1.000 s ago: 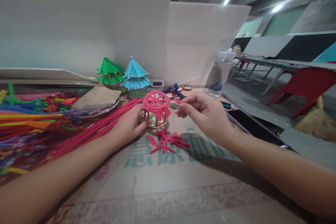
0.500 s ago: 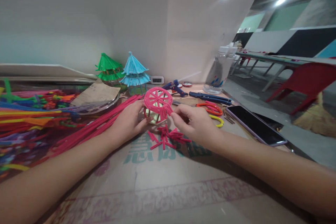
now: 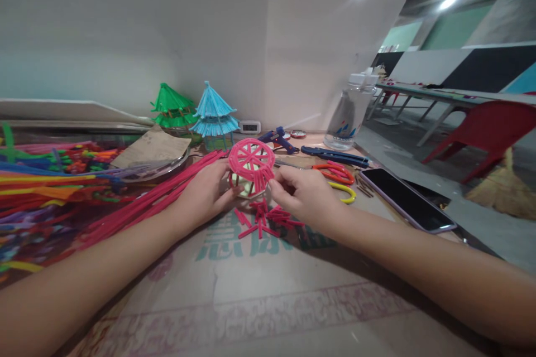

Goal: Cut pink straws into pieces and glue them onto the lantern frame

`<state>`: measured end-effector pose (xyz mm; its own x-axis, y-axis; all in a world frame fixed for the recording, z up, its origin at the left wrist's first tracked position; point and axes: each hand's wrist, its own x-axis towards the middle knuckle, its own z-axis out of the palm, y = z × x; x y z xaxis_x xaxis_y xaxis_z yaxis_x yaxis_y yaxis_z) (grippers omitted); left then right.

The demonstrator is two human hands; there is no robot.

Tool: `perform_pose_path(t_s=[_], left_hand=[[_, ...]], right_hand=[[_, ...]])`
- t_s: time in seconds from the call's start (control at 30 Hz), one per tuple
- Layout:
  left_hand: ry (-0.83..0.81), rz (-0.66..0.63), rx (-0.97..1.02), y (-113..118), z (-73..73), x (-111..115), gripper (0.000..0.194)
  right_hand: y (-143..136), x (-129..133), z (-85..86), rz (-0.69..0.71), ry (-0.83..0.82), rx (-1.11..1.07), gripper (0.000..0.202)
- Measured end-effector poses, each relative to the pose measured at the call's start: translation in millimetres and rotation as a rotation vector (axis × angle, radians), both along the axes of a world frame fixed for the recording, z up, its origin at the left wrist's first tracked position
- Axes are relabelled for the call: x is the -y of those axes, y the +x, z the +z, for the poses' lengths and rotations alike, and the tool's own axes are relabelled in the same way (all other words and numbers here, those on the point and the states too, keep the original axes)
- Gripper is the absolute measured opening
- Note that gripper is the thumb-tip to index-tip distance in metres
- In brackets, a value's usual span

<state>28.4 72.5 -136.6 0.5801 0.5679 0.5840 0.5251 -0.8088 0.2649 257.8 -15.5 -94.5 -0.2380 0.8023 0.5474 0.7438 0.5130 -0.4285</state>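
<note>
A small pavilion model [image 3: 252, 158] with a pink spoked top, built of pipe cleaners on thin posts, stands in front of me. My left hand [image 3: 209, 189] is closed on its left side, fingers around the rim and base. On the other side, my right hand [image 3: 299, 192] pinches at the rim, where short pink strips lie side by side; whether a loose piece sits between those fingertips is hidden. Just below the model lies a pile of short cut pink pipe cleaner pieces [image 3: 263, 220]. Long pink pipe cleaners [image 3: 154, 201] run under my left forearm.
Behind stand a green pavilion [image 3: 171, 103] and a blue pavilion [image 3: 215, 109]. A glue gun [image 3: 278, 138], a blue cutter [image 3: 333, 155], scissors with orange and yellow handles [image 3: 345, 192], a water bottle [image 3: 352, 111] and a phone [image 3: 406, 199] lie rightward. Coloured pipe cleaners [image 3: 46, 189] crowd the left.
My right hand has shifted slightly left, closer against the model's rim. The left hand keeps its hold, and the view has moved a touch.
</note>
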Motion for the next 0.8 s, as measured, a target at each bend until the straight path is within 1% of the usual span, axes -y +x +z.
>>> perform_pose_path(t_s=[0.23,0.4,0.5,0.63,0.73,0.8], left_hand=[[0.070,0.011,-0.034,-0.5,-1.4,-1.1,0.036],[0.087,0.002,-0.044,-1.2,-0.2,0.2,0.038],[0.090,0.007,-0.058,-1.9,-0.2,0.2,0.039],[0.071,0.002,-0.053,-1.1,0.6,-0.6,0.039],[0.019,0.000,-0.040,0.3,2.5,-0.4,0.035],[-0.009,-0.008,-0.032,0.8,3.4,-0.2,0.035]], right_hand=[[-0.9,0.4,1.8,0.000,0.008,0.040,0.024],[-1.9,2.4,1.2,-0.030,0.008,0.162,0.026],[1.2,3.8,1.8,-0.028,0.063,0.254,0.028],[10.9,3.0,9.2,0.042,0.195,0.275,0.035],[18.0,-2.0,15.7,0.137,0.275,0.289,0.027],[20.5,-6.5,17.0,0.193,0.318,0.333,0.030]])
